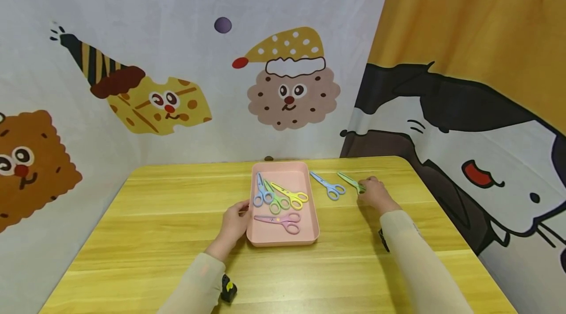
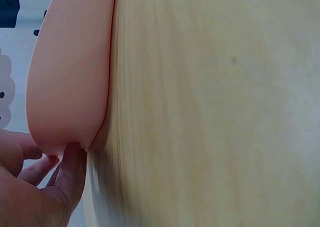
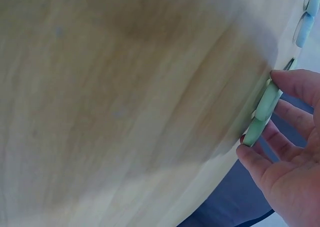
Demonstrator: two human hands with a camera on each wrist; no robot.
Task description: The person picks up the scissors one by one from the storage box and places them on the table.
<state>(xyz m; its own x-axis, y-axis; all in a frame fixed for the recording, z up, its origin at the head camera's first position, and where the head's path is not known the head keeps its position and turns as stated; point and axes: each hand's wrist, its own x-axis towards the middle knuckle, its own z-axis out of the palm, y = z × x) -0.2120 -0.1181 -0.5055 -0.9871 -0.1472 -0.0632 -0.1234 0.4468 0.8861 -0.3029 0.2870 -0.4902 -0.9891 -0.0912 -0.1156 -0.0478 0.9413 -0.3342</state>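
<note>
A pink tray (image 1: 283, 171) holds blue scissors (image 1: 260, 185), green scissors (image 1: 270, 191), yellow scissors (image 1: 281, 189) and pink scissors (image 1: 277, 219). My left hand (image 1: 234, 225) touches the tray's left side; in the left wrist view its fingers (image 2: 71, 169) lie against the outer wall, relaxed. My right hand (image 1: 377, 193) pinches the handle of another green pair of scissors (image 1: 348, 179) on the table, right of the tray. In the right wrist view the green handle (image 3: 267, 104) lies between thumb and fingertips. Between tray and right hand rests another blue pair of scissors (image 1: 324, 183).
The wooden table (image 1: 155, 220) spreads to both sides of the tray, with its far edge just behind it. A cartoon-printed curtain (image 1: 177, 34) hangs behind and to the right. Beige sleeves (image 1: 420, 255) and dark wrist devices (image 1: 228, 289) are on both arms.
</note>
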